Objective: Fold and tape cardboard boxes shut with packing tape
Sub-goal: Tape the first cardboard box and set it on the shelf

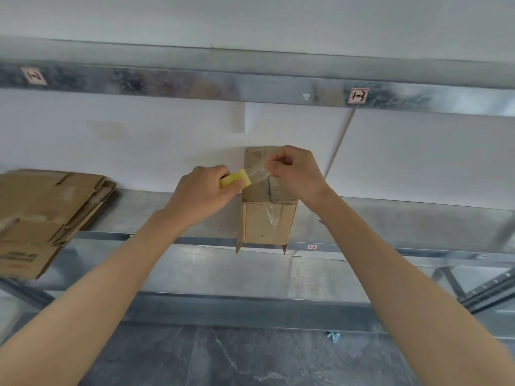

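Note:
A small brown cardboard box (264,221) stands on the metal shelf (390,218), its top flaps folded shut, with clear tape running down its near face. My left hand (200,190) grips a yellowish roll of packing tape (235,178) just left of the box top. My right hand (295,169) pinches the free end of a clear tape strip (257,174) pulled out from the roll, held above the box's top seam. The strip spans the short gap between both hands.
A stack of flattened cardboard boxes (47,207) lies on the shelf at the left, overhanging the front edge. An upper shelf beam (250,84) with labels crosses overhead. A white wall backs the shelf. Grey stone floor (250,358) lies below.

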The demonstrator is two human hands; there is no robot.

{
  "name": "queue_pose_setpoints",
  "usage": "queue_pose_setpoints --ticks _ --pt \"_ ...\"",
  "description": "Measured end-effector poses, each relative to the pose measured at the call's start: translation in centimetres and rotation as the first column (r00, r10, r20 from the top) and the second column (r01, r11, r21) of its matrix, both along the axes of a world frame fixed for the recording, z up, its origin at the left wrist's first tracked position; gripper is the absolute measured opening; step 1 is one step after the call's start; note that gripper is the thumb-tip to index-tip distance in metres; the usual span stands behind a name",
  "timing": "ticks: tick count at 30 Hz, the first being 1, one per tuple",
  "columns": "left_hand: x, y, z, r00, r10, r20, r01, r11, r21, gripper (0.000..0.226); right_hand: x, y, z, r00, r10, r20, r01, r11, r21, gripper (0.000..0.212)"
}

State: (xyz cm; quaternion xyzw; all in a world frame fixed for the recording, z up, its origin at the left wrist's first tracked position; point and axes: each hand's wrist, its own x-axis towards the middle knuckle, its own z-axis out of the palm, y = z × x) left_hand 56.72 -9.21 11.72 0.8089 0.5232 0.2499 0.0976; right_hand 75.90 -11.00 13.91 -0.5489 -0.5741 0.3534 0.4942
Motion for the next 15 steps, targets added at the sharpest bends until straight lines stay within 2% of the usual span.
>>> queue_pose_setpoints --ticks 4,6,9,12,15 --pt "-0.2 -0.8 -0.1 0.998 -0.065 0.012 0.065 0.998 -0.022 0.045 0.8 -0.4 -0.3 0.998 -0.028 -0.059 0.027 1.0 -0.01 0.021" --pt "-1.1 -0.7 -0.4 0.996 -0.047 -0.076 0.047 0.999 -0.007 0.044 1.2 -0.9 -0.4 0.998 -0.036 -0.049 0.037 0.999 0.003 0.021" --pt "-3.4 -0.3 -1.0 0.972 0.052 -0.228 -0.045 0.998 0.035 0.05 3.1 -1.5 -0.5 0.984 -0.143 -0.103 0.147 0.989 0.033 0.016" --pt "-5.1 -0.7 -2.1 0.985 0.098 -0.139 -0.095 0.995 0.025 0.058 4.9 -2.0 -1.0 0.977 -0.164 -0.14 0.166 0.986 0.003 0.017" --pt "-4.8 -1.1 -2.9 0.995 0.093 -0.04 -0.091 0.995 0.051 0.053 5.4 -2.3 -1.9 0.969 -0.164 -0.183 0.16 0.987 -0.034 0.016"
